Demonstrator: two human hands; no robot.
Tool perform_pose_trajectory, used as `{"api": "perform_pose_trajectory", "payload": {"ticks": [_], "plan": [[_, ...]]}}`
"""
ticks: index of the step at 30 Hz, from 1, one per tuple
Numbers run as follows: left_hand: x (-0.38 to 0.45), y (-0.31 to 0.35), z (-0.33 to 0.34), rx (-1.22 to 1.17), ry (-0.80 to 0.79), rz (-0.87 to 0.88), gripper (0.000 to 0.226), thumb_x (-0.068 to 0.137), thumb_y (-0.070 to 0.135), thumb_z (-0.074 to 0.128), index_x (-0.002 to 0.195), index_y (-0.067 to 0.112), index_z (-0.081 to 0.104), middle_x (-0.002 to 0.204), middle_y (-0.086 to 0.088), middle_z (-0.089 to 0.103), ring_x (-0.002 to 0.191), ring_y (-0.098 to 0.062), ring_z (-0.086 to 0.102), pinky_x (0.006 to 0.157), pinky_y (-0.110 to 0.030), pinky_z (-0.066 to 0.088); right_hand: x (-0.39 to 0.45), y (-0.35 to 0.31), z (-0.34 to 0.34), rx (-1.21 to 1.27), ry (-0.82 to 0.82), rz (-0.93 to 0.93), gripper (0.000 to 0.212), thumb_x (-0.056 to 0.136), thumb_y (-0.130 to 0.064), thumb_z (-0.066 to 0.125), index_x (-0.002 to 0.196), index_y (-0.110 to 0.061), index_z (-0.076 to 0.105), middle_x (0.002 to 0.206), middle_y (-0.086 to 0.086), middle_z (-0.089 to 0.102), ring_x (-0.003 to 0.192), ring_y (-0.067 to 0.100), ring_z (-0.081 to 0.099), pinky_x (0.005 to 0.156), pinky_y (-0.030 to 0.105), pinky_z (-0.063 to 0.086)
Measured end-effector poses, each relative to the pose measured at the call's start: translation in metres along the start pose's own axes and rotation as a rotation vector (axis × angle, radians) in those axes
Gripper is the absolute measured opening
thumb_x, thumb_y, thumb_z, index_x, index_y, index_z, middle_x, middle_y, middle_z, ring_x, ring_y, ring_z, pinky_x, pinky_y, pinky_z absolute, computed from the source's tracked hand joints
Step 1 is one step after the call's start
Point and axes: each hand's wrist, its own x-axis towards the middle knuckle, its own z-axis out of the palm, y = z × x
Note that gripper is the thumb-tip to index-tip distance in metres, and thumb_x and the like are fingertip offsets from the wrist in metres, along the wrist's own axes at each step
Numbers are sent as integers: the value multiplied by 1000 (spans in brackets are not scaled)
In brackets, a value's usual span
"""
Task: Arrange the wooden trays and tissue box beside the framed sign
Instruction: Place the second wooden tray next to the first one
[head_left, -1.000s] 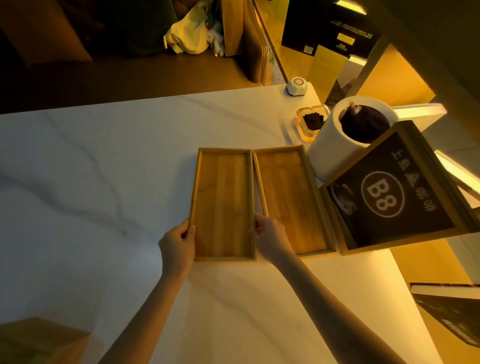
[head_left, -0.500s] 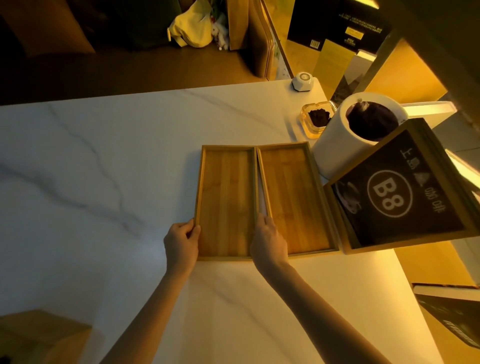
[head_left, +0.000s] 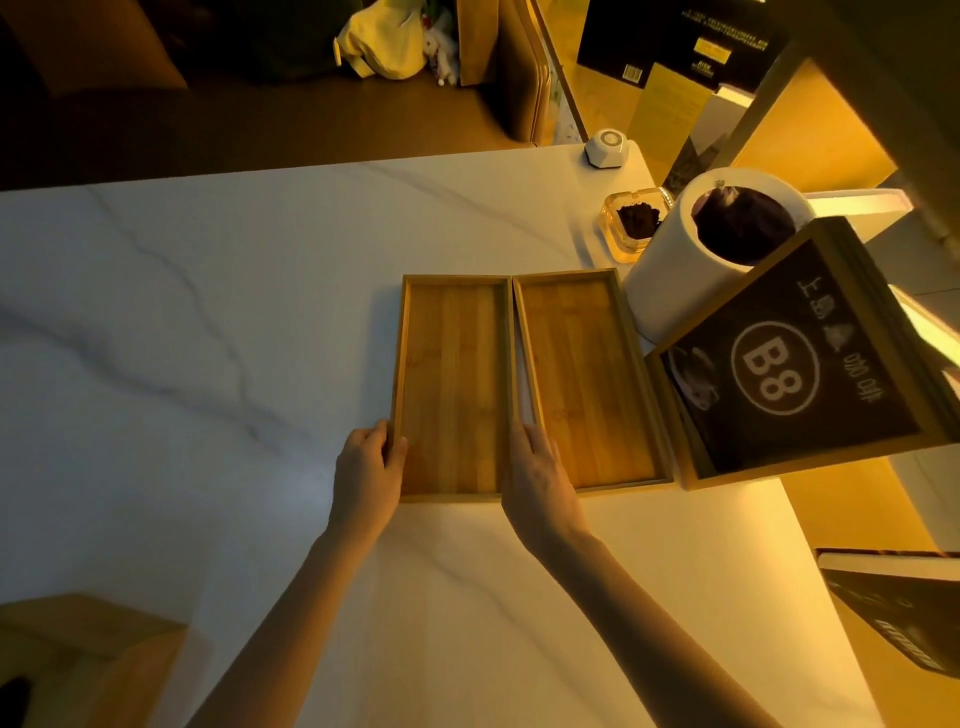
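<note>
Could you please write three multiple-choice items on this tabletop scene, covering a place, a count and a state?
1. Where is the framed sign?
A. right of both trays
B. between the trays
C. at the table's left edge

2. How many wooden trays lie on the marble table?
A. one
B. two
C. four

3. What do the trays hold?
A. tissues
B. cups
C. nothing

Answers: 1 A, the sign stands beside the right tray. 2 B, the left tray and right tray lie side by side. 3 C, bare wood shows inside both.
</note>
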Motion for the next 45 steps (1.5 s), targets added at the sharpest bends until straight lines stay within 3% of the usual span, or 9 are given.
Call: {"api": "perform_pose_trajectory", "payload": {"ticks": [5, 8, 10, 17, 27, 32, 37, 42, 45], "plan": [[-29, -17, 7, 234, 36, 189, 49, 88, 22, 50, 131, 5, 37, 133, -21, 49, 121, -35, 48, 97, -46, 46, -35, 17, 20, -185, 171, -143, 49, 79, -18, 69, 125, -9, 54, 125, 11, 63, 118, 31, 57, 93, 48, 51], [-41, -26, 15, 234, -10, 161, 52, 91, 30, 38, 137, 7, 27, 144, -18, 37, 134, -34, 33, 106, -52, 34, -48, 26, 37, -308, 115, -103, 50, 95, -42, 23, 132, -15, 45, 139, 5, 50, 134, 25, 34, 116, 45, 17], [-44, -27, 18, 163, -30, 135, 51, 92, 27, 34, 138, 7, 23, 146, -17, 35, 136, -32, 29, 109, -56, 31, -53, 35, 46, -365, 61, -74, 63, 93, -49, 6, 136, -17, 40, 145, 3, 39, 142, 20, 17, 113, 40, -2], [-44, -25, 21, 99, -49, 127, 51, 93, 18, 38, 139, 7, 20, 148, -16, 32, 139, -28, 24, 112, -55, 19, -57, 45, 41, -413, 19, -75, 67, 93, -49, -1, 134, -19, 41, 142, 1, 33, 132, 21, 32, 109, 40, -1], [-51, -23, 28, 77, -51, 140, 52, 93, 20, 37, 139, 7, 18, 148, -15, 31, 138, -28, 26, 113, -52, 18, -61, 54, 40, -414, 26, -94, 64, 93, -49, 0, 136, -19, 37, 144, 2, 38, 135, 22, 27, 110, 41, -3], [-54, -20, 31, 81, -32, 128, 53, 92, 21, 40, 139, 6, 20, 146, -16, 34, 137, -30, 29, 112, -54, 20, -60, 62, 40, -406, 44, -102, 64, 93, -49, -1, 139, -19, 30, 146, 4, 29, 143, 16, -12, 110, 40, -6], [-57, -14, 37, 81, -19, 124, 54, 91, 22, 40, 139, 6, 19, 146, -16, 34, 136, -29, 30, 112, -53, 21, -60, 65, 33, -418, 23, -82, 62, 93, -49, 4, 137, -19, 35, 145, 3, 31, 134, 24, 27, 109, 39, -3], [-57, -13, 38, 86, -16, 112, 54, 91, 22, 40, 139, 6, 19, 146, -16, 34, 137, -29, 30, 112, -53, 21, -58, 69, 35, -385, 52, -141, 62, 84, -44, 42, 139, -19, 31, 147, 5, 25, 135, 27, 27, 107, 38, -5], [-57, -11, 38, 91, -22, 114, 54, 92, 22, 40, 139, 6, 19, 147, -15, 34, 137, -29, 28, 112, -53, 20, -58, 71, 37, -338, 68, -176, 64, 87, -40, 41, 143, -17, 19, 150, 3, 12, 138, 30, 11, 107, 35, -15]]}}
